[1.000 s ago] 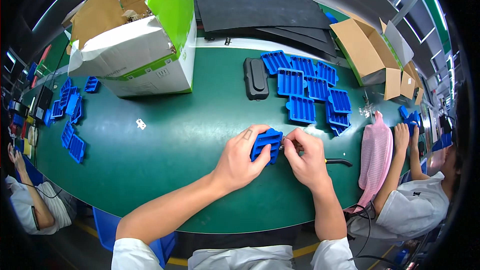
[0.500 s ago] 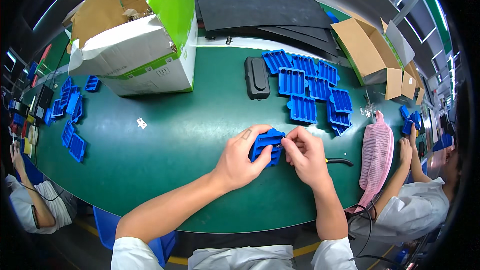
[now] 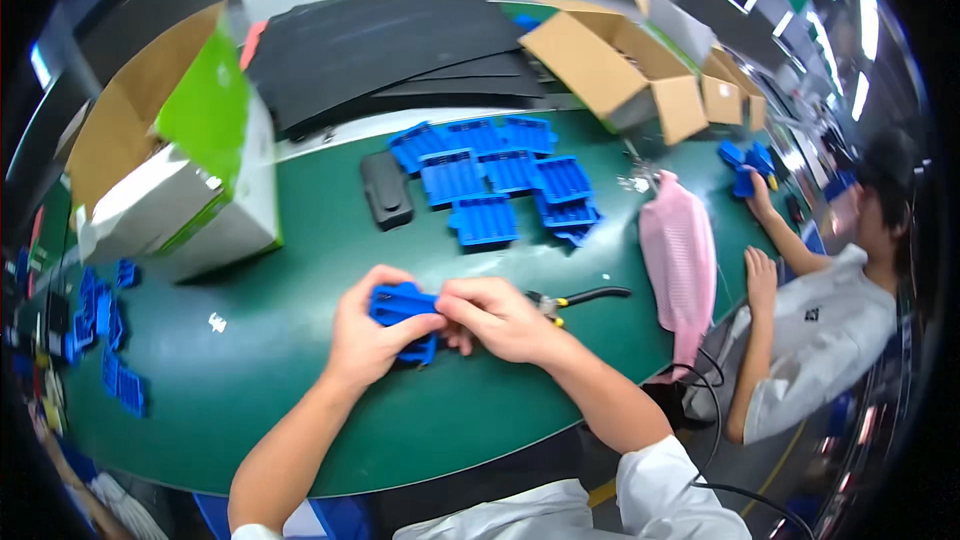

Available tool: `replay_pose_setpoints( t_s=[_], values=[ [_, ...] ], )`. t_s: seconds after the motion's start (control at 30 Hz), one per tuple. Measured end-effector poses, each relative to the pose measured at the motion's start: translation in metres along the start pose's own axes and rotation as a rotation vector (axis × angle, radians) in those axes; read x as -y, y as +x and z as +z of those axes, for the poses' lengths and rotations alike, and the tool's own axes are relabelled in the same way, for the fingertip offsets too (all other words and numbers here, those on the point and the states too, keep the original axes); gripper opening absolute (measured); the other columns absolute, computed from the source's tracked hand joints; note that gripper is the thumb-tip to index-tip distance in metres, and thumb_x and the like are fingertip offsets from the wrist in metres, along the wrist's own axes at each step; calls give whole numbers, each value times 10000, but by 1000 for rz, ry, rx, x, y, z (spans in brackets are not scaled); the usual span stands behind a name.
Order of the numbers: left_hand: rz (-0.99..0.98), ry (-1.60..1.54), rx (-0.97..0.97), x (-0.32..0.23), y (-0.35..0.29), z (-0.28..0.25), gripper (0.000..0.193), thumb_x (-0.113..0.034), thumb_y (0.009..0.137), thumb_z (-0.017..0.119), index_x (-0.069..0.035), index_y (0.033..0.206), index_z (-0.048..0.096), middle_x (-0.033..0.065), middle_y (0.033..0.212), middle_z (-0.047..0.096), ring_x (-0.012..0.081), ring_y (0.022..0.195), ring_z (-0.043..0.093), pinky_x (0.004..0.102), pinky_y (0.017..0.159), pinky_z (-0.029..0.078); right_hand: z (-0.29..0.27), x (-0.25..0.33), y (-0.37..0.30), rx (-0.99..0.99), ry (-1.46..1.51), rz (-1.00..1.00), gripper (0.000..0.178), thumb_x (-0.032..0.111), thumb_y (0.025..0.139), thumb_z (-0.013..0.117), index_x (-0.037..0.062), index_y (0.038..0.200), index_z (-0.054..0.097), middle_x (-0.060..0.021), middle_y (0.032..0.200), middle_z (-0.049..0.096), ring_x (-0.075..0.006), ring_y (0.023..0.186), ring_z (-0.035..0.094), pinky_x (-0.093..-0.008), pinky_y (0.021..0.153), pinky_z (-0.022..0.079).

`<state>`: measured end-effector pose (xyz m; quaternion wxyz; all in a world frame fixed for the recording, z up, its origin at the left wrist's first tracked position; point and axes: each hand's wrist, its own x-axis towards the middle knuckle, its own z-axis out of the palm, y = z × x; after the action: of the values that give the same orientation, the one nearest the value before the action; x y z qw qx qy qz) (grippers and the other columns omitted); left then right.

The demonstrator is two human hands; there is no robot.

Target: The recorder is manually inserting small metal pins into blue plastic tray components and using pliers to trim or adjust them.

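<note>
My left hand (image 3: 362,340) is wrapped round a small blue plastic compartment tray (image 3: 398,302), holding it tilted above the green table. My right hand (image 3: 500,322) is closed, thumb and fingers pinched together at the tray's right edge. Whatever lies between those fingertips is hidden. Just beyond the right hand are pliers (image 3: 592,295) with black and yellow handles, partly covered by that hand. Several more blue compartment trays (image 3: 452,178) lie grouped farther off, next to a dark grey oblong case (image 3: 386,190).
An open white and green carton (image 3: 150,205) stands at left, with more blue trays (image 3: 103,310) nearby. Black sheets (image 3: 390,50) lie at the back. Open brown cartons (image 3: 590,60), small metal parts (image 3: 637,180) and a pink mesh cloth (image 3: 680,260) are at right, near a co-worker (image 3: 820,320).
My view has swung to the right, so the table's contents appear farther left. Both hands stay at the tray, the right one now pressed closer over its edge. More of the pliers shows.
</note>
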<state>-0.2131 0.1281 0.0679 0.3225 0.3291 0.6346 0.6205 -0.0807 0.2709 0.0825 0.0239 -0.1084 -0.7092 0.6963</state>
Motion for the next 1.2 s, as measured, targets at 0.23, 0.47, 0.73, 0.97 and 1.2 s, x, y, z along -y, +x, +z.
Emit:
replay_pose_setpoints(
  t_s=[0.23,0.47,0.73,0.97,1.2],
  values=[
    [-78,-126,1,1,0,-5,357,-120,671,840,-65,898,570,12,828,602,85,751,589,250,696,495,-60,29,-28,-413,46,-333,426,365,996,474,-7,853,623,-84,722,625,-168,625,638,-297,539,544],
    [-16,-70,-25,-1,4,3,357,-131,687,830,-76,823,505,18,786,585,88,704,584,247,639,495,-207,-5,-36,-1227,-1084,-4,210,173,809,671,-27,871,657,-189,796,672,-335,717,665,-404,660,528],
    [45,-14,-102,1,3,1,340,-120,712,815,-77,819,494,18,785,571,87,696,571,246,623,489,-230,-19,-20,-1078,-1373,381,132,66,792,623,-30,869,670,-264,881,660,-420,849,658,-487,786,529],
    [-58,-217,-49,7,7,-2,362,-74,739,791,-79,1034,583,36,916,565,128,856,584,282,743,512,-194,7,-27,-1194,-984,-12,139,135,769,688,2,772,649,-150,702,665,-253,630,655,-367,634,524],
    [-67,-357,-33,11,10,-7,392,-24,771,758,-41,1111,564,48,975,580,116,889,605,267,760,536,-30,52,-3,-621,-289,-431,252,-45,788,701,-34,1034,645,-60,886,646,-105,759,632,-225,673,540]
  ],
)
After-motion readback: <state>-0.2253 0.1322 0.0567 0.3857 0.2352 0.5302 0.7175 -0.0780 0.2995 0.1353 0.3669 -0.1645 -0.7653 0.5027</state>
